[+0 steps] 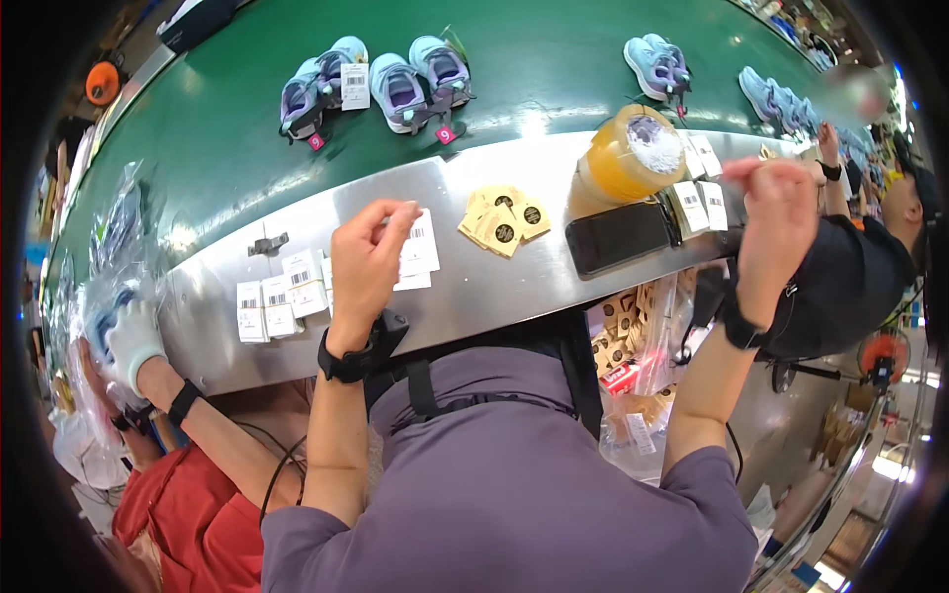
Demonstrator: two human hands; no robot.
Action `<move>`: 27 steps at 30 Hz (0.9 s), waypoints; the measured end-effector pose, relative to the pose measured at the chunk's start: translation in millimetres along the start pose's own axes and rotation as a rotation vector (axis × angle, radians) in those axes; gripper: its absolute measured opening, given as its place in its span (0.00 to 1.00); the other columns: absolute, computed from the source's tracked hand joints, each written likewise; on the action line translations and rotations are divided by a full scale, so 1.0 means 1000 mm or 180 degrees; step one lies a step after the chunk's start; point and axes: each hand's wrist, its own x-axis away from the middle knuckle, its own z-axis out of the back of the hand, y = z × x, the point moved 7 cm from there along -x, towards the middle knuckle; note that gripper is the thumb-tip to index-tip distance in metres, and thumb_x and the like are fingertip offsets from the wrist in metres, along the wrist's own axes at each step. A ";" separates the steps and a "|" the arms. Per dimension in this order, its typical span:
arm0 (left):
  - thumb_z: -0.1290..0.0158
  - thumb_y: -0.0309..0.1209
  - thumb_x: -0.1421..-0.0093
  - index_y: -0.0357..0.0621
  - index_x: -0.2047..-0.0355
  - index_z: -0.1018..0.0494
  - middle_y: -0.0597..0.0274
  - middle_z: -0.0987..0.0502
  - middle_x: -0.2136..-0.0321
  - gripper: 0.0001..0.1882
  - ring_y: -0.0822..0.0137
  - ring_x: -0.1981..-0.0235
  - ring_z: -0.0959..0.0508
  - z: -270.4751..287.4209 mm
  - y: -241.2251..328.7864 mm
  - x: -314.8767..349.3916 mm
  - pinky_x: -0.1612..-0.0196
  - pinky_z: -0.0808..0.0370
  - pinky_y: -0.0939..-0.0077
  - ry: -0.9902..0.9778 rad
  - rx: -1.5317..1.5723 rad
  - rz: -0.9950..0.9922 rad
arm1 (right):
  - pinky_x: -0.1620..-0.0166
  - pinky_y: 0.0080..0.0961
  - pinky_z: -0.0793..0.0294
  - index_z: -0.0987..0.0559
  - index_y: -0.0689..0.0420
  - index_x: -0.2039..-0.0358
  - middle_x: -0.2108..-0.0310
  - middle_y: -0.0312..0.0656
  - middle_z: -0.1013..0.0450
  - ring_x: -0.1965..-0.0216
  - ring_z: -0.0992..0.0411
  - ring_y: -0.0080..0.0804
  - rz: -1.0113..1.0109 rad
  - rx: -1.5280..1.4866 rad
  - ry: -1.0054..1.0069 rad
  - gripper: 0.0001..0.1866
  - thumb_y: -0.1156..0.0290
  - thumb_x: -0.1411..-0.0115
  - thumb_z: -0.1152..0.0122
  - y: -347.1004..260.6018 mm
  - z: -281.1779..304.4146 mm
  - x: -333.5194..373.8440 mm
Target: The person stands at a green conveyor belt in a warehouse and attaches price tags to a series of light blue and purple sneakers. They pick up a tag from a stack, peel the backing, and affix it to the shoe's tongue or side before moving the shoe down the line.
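Note:
My left hand (368,259) is raised over the metal edge of the table, its fingers curled and the thumb against the index finger. White barcode tags (419,243) lie beside its fingertips; whether it pinches anything is hidden. More barcode tags (304,282) in banded stacks lie to its left. At the right, my right hand (778,212) hovers with bent, closed fingers, slightly blurred, near stacked tags (690,206). Whatever it may hold cannot be made out. Between the hands sit tan paper stickers (502,219) with black round marks, a black phone (619,240) and a yellow tub (621,158) holding something white.
Light-blue sneakers (397,91) stand in pairs on the green belt (554,64), some with pink tags. A co-worker's gloved hand (134,341) handles plastic-wrapped items at the left. Another person in black (840,287) sits at the right. Below the edge hangs a bag (633,341) of tan stickers.

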 end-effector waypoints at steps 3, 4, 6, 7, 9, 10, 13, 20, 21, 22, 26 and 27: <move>0.48 0.31 0.39 0.36 0.71 0.23 0.75 0.35 0.89 0.10 0.86 0.87 0.38 0.026 -0.016 0.009 0.84 0.44 0.82 0.0261 -0.0626 -0.0160 | 0.69 0.21 0.30 0.28 0.61 0.65 0.77 0.37 0.29 0.75 0.31 0.23 -0.1389 0.0201 -0.1328 0.03 0.76 0.39 0.49 0.040 -0.065 0.053; 0.43 0.34 0.44 0.37 0.72 0.24 0.64 0.36 0.90 0.11 0.75 0.88 0.36 0.032 -0.013 0.008 0.82 0.40 0.75 0.0363 -0.1187 -0.0236 | 0.69 0.22 0.30 0.28 0.61 0.65 0.77 0.38 0.30 0.76 0.32 0.24 -0.1407 0.0570 -0.1688 0.05 0.74 0.40 0.47 0.053 -0.083 0.064; 0.42 0.35 0.47 0.38 0.75 0.25 0.58 0.32 0.85 0.11 0.66 0.83 0.31 0.036 -0.017 -0.001 0.78 0.36 0.69 0.0348 -0.1915 -0.0585 | 0.70 0.25 0.30 0.27 0.60 0.64 0.76 0.39 0.30 0.77 0.31 0.29 -0.1150 0.1255 -0.2355 0.08 0.71 0.43 0.43 0.076 -0.117 0.088; 0.41 0.35 0.49 0.38 0.77 0.25 0.55 0.30 0.83 0.12 0.62 0.80 0.28 0.035 -0.019 -0.005 0.75 0.33 0.66 0.0309 -0.2275 -0.0764 | 0.71 0.27 0.30 0.27 0.59 0.64 0.76 0.40 0.29 0.76 0.30 0.32 -0.0867 0.1578 -0.2628 0.10 0.69 0.45 0.41 0.086 -0.133 0.099; 0.39 0.40 0.53 0.39 0.80 0.27 0.52 0.27 0.76 0.16 0.54 0.72 0.26 0.023 -0.020 -0.008 0.70 0.31 0.60 0.0303 -0.2776 -0.0933 | 0.70 0.32 0.28 0.25 0.57 0.64 0.73 0.43 0.27 0.72 0.27 0.39 -0.0244 0.1933 -0.2355 0.14 0.65 0.48 0.38 0.089 -0.154 0.106; 0.39 0.42 0.53 0.39 0.81 0.28 0.53 0.28 0.77 0.17 0.55 0.72 0.27 0.015 -0.018 -0.009 0.72 0.31 0.61 0.0351 -0.3030 -0.1132 | 0.69 0.33 0.28 0.25 0.57 0.64 0.72 0.43 0.27 0.71 0.27 0.40 -0.0040 0.2084 -0.2236 0.14 0.64 0.48 0.37 0.088 -0.160 0.107; 0.37 0.46 0.57 0.39 0.80 0.29 0.54 0.28 0.77 0.21 0.53 0.72 0.26 -0.008 -0.024 -0.014 0.72 0.30 0.60 0.0281 -0.3382 -0.1146 | 0.69 0.34 0.27 0.26 0.57 0.66 0.70 0.42 0.26 0.71 0.26 0.41 0.0186 0.2610 -0.2150 0.17 0.59 0.50 0.36 0.096 -0.175 0.107; 0.36 0.41 0.57 0.38 0.70 0.27 0.51 0.26 0.75 0.21 0.51 0.70 0.24 -0.019 -0.035 -0.019 0.70 0.29 0.60 -0.0191 -0.3036 -0.0556 | 0.69 0.39 0.30 0.25 0.56 0.72 0.75 0.46 0.25 0.72 0.26 0.46 -0.0732 0.2048 -0.2321 0.13 0.59 0.49 0.40 0.119 -0.170 0.093; 0.37 0.40 0.55 0.38 0.70 0.28 0.51 0.26 0.75 0.20 0.51 0.70 0.24 -0.020 -0.040 -0.021 0.69 0.29 0.60 -0.0402 -0.2775 -0.0262 | 0.69 0.39 0.30 0.25 0.56 0.72 0.76 0.46 0.25 0.72 0.26 0.46 -0.0823 0.1951 -0.2258 0.13 0.59 0.48 0.40 0.123 -0.166 0.094; 0.38 0.39 0.53 0.37 0.69 0.28 0.50 0.25 0.75 0.18 0.50 0.70 0.24 -0.022 -0.045 -0.025 0.68 0.29 0.60 -0.0613 -0.2512 0.0037 | 0.69 0.38 0.30 0.24 0.56 0.73 0.76 0.46 0.25 0.72 0.27 0.46 -0.0908 0.1853 -0.2201 0.13 0.59 0.48 0.40 0.126 -0.161 0.092; 0.45 0.34 0.46 0.33 0.67 0.28 0.47 0.23 0.73 0.14 0.51 0.70 0.23 -0.018 -0.065 -0.030 0.66 0.29 0.63 -0.0421 -0.1484 0.0106 | 0.70 0.32 0.30 0.21 0.56 0.69 0.78 0.45 0.26 0.74 0.27 0.40 -0.1382 0.1376 -0.2024 0.12 0.60 0.46 0.40 0.135 -0.149 0.096; 0.46 0.34 0.46 0.33 0.67 0.27 0.47 0.24 0.73 0.14 0.51 0.70 0.23 -0.018 -0.067 -0.031 0.67 0.29 0.63 -0.0463 -0.1313 0.0105 | 0.70 0.29 0.30 0.21 0.57 0.68 0.78 0.44 0.26 0.75 0.27 0.36 -0.1521 0.1184 -0.1956 0.12 0.61 0.46 0.40 0.139 -0.145 0.098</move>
